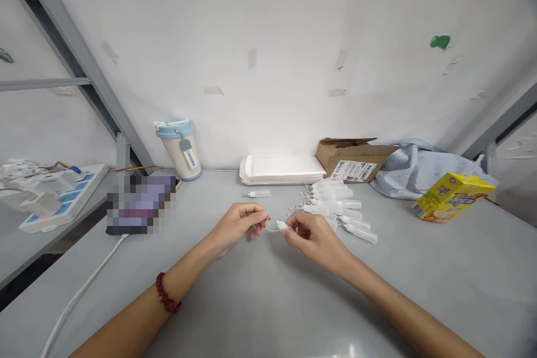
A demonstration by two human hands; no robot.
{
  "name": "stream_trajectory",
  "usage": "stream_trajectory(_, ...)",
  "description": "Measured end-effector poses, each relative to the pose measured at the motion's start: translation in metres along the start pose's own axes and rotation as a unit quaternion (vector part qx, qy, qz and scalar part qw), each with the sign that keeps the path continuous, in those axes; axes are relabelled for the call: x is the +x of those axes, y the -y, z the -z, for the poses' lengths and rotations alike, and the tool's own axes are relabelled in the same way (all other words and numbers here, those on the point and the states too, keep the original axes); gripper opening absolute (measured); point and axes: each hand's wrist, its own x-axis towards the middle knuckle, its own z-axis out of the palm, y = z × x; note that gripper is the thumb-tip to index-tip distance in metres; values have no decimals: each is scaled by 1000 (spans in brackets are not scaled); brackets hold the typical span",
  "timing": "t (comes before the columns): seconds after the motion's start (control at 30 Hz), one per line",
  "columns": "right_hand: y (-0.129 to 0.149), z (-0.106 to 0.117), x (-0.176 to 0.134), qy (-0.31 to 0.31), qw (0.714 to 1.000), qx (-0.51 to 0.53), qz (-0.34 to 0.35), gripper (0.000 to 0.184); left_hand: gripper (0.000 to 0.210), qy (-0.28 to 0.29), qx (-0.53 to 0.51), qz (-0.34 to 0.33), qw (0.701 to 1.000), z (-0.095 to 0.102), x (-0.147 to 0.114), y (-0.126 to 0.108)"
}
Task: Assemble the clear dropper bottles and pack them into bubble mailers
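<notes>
My right hand [314,235] pinches a small translucent white plastic tube [282,225], its neck pointing left and most of its body hidden by my fingers. From the neck a thin whitish loop, which looks like cord or soft wire, runs toward my left hand [243,224]. The thumb and forefinger of that hand are closed at the loop's far end. To the right, beside my right hand, lies a loose pile of several similar tubes [331,201] with thin loops. One more tube [258,194] lies apart, beyond my left hand.
Along the wall stand a tumbler [182,151], a stack of white trays [285,169], an opened cardboard box [352,159] and a bluish cloth [415,165]. A yellow carton [451,198] is at right. A phone [142,204] with a cable and a power strip [67,201] are at left.
</notes>
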Motion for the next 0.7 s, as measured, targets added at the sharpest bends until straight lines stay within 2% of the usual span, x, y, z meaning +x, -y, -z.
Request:
stream_trajectory(0.2,2,1,0,5,1000,11,4,17,21,24,-14,4,1000,0,-2,-2)
stream_trajectory(0.7,0,1,1,22,1000,5,16,15,21,39,-5,-3,999,0,-1,2)
